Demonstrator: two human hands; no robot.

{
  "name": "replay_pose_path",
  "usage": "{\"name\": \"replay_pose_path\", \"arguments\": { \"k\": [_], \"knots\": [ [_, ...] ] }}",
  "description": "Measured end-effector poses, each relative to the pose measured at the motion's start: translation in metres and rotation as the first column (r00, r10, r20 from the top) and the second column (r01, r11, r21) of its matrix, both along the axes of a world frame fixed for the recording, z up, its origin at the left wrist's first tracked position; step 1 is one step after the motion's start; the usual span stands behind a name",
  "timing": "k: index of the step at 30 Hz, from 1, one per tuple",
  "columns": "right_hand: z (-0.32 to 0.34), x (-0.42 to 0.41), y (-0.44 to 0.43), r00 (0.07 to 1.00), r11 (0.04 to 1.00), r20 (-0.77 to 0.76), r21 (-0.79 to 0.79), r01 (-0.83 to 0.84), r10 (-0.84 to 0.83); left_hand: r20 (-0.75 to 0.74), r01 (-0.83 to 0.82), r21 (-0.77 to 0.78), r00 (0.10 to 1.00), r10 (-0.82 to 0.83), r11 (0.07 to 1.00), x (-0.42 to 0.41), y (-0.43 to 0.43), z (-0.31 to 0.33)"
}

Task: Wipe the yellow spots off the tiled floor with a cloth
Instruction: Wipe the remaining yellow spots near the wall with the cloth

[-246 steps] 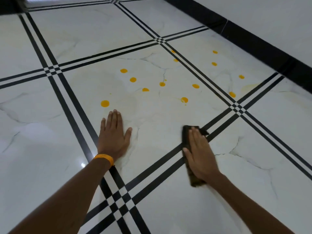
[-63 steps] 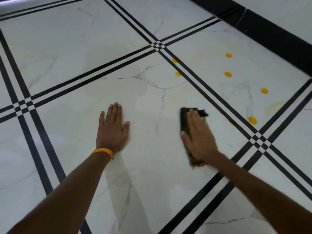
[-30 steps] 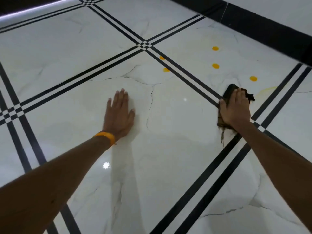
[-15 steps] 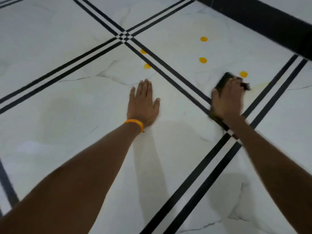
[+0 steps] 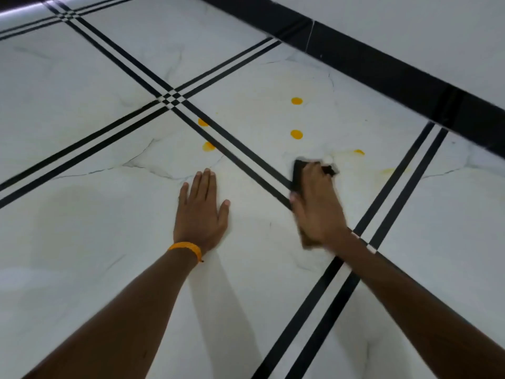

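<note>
Left hand (image 5: 200, 214) lies flat on the white tiled floor (image 5: 82, 242), fingers spread, holding nothing; an orange wristband (image 5: 185, 248) sits at the wrist. Right hand (image 5: 317, 209) presses palm-down, fingers extended, on a dark cloth (image 5: 299, 173) lying across a black stripe (image 5: 246, 160). Four yellow spots (image 5: 296, 134) remain beyond the cloth, with a smeared yellow mark (image 5: 358, 152) just beside it.
</note>
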State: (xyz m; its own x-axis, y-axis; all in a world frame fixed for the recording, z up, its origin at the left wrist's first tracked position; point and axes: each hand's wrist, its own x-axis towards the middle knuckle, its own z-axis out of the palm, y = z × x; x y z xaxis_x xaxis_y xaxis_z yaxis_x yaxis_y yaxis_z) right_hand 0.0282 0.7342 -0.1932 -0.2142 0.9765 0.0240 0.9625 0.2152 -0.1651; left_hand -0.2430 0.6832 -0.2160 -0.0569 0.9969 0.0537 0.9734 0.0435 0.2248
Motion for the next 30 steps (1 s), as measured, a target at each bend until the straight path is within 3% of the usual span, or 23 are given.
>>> {"name": "replay_pose_path", "arguments": {
  "k": [2,3,5,7,11,12,14,16,17,19,21,24,27,30],
  "knots": [
    [0.001,0.02,-0.044,0.992,0.992,-0.021,-0.037,-0.121,0.121,0.007,0.006,0.003,1.0,-0.006,1.0,0.001,0.001,0.0],
    [0.0,0.043,-0.047,0.997,0.998,-0.036,-0.015,-0.062,0.062,0.002,0.007,0.007,1.0,-0.007,1.0,0.001,0.0,-0.001],
    [-0.004,0.093,-0.018,0.976,0.975,-0.028,0.026,0.219,-0.218,-0.01,0.007,0.016,1.0,-0.006,1.0,0.002,0.001,-0.002],
    [-0.001,0.134,0.033,0.896,0.895,-0.012,0.029,0.445,-0.444,-0.02,0.007,0.015,1.0,-0.007,1.0,0.002,0.001,-0.003],
    [0.008,0.118,0.114,0.76,0.761,-0.035,-0.057,0.647,-0.649,-0.016,0.009,0.007,1.0,-0.009,1.0,0.002,0.002,-0.002],
    [0.009,0.095,0.122,0.795,0.795,-0.034,-0.046,0.605,-0.606,-0.012,0.011,0.01,1.0,-0.011,1.0,0.003,0.002,-0.003],
    [-0.001,0.044,0.111,0.954,0.954,0.006,0.009,0.301,-0.301,-0.001,0.01,0.013,1.0,-0.01,1.0,0.001,0.002,-0.003],
    [-0.007,0.022,0.07,0.999,0.999,0.022,-0.031,0.032,-0.032,-0.001,0.014,0.012,1.0,-0.014,1.0,0.0,0.001,-0.003],
    [-0.007,0.027,0.049,1.0,0.998,0.021,-0.055,-0.014,0.015,0.001,0.016,0.011,1.0,-0.016,1.0,0.001,0.002,-0.003],
    [-0.008,0.054,0.03,0.999,0.999,0.037,-0.029,0.037,-0.036,-0.002,0.002,0.005,1.0,-0.002,1.0,0.002,0.001,-0.002],
    [-0.006,0.067,0.054,0.979,0.979,0.045,-0.024,0.2,-0.199,-0.001,0.002,-0.003,1.0,-0.002,1.0,0.002,0.002,-0.001],
    [0.0,0.027,0.106,0.924,0.924,0.008,-0.038,0.381,-0.381,0.005,0.008,0.003,1.0,-0.008,1.0,0.003,0.002,-0.001],
    [-0.002,-0.033,0.098,0.986,0.986,-0.013,-0.025,0.164,-0.164,0.017,0.01,0.011,1.0,-0.01,1.0,0.001,0.002,-0.001],
    [-0.011,-0.027,0.026,0.995,0.995,-0.001,-0.034,-0.098,0.098,0.013,0.005,0.018,1.0,-0.005,1.0,0.001,0.001,-0.002]
  ]
}}
